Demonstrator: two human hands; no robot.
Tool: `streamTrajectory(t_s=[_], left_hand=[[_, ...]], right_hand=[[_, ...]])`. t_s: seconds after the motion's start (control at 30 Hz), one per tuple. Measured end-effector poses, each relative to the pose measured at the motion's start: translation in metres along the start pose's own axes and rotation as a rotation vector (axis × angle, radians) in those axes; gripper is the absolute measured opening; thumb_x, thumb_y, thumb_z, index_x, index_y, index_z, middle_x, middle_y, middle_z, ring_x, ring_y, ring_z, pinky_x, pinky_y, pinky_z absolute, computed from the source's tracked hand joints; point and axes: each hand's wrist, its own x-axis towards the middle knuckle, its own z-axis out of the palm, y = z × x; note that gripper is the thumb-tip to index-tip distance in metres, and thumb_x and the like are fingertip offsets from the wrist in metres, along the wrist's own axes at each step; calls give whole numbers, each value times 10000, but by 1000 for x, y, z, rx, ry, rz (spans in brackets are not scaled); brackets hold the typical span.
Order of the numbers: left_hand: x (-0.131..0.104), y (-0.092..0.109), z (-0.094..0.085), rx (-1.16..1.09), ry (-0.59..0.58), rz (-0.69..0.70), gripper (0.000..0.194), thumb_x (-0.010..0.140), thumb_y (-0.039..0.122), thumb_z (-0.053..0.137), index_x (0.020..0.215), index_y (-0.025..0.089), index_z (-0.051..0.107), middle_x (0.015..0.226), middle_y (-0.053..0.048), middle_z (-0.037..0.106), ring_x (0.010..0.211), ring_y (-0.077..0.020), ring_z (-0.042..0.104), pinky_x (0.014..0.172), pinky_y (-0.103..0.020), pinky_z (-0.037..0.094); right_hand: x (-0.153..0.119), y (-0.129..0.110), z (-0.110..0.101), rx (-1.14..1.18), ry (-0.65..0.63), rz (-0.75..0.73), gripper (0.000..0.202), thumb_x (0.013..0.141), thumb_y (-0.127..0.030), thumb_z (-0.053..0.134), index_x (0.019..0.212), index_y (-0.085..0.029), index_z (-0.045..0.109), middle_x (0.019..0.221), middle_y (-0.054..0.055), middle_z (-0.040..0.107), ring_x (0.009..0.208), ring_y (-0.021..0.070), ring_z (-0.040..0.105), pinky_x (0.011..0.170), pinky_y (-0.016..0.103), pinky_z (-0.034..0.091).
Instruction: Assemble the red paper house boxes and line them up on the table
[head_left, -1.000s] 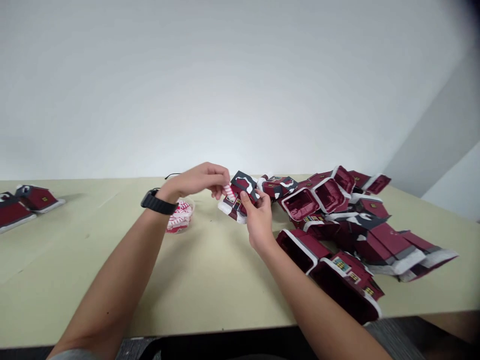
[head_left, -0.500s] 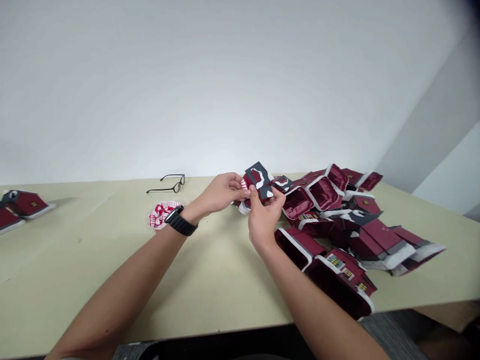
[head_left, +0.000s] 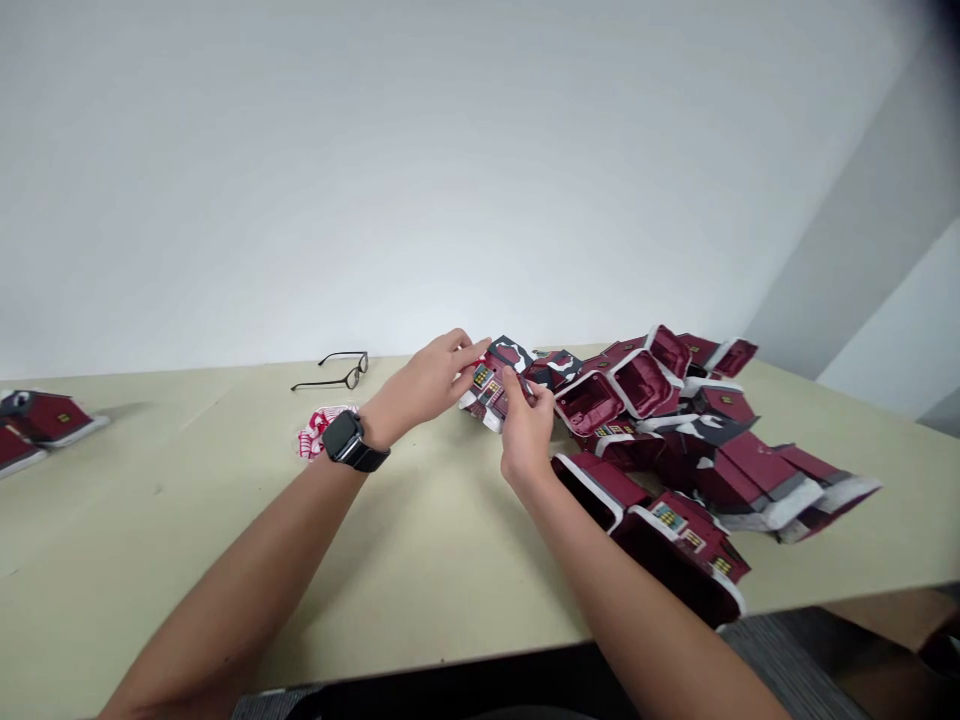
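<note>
Item 1: model house [head_left: 491,388], dark red with grey roof and white snow trim, yellow-paned front in sight; in the right hand, above the tabletop [head_left: 427,570]. Whether its base touches down cannot be told. All places below are taken from this house.

Item 2: right hand [head_left: 526,422], at the house's near right side; thumb pressed on the front, fingers curled round behind, gripping it.

Item 3: left hand [head_left: 425,385], at the house's left side; fingers half bent, thumb a little apart, fingertips at the wall. Whether anything is pinched there cannot be told. Black watch [head_left: 345,440] on the wrist.

Item 4: tub of red-and-white striped pieces [head_left: 313,432], left of the house, partly behind the watch.

Item 5: black-framed glasses [head_left: 352,378], left of the house, beyond the tub.

Item 6: heap of similar houses [head_left: 750,470], right of the house, several on their sides.

Changes: half a second ago a striped piece showed between the left fingertips, and the hands hid the house's front; now the windows show and the piece does not.
</note>
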Motion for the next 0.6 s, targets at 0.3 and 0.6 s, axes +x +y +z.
streamTrajectory(t_s=[0.3,0.6], left_hand=[[0,-1,4,115,5,153,314,1060,204,456,1203,239,733,1115,-85,660,1003,-203,603,838,-324,503],[-1,-5,0,175,28,203,338,1024,105,478,1137,239,767,1105,-81,677,1013,-202,600,828,-318,502]], right_hand=[[3,2,-1,55,-84,60,539,702,-548,845,1027,-209,580,1055,46,727,1018,229,702,820,320,566],[6,4,-2,10,-122,27,560,703,-603,819,1023,-205,591,1072,54,721,1017,225,687,842,322,542]])
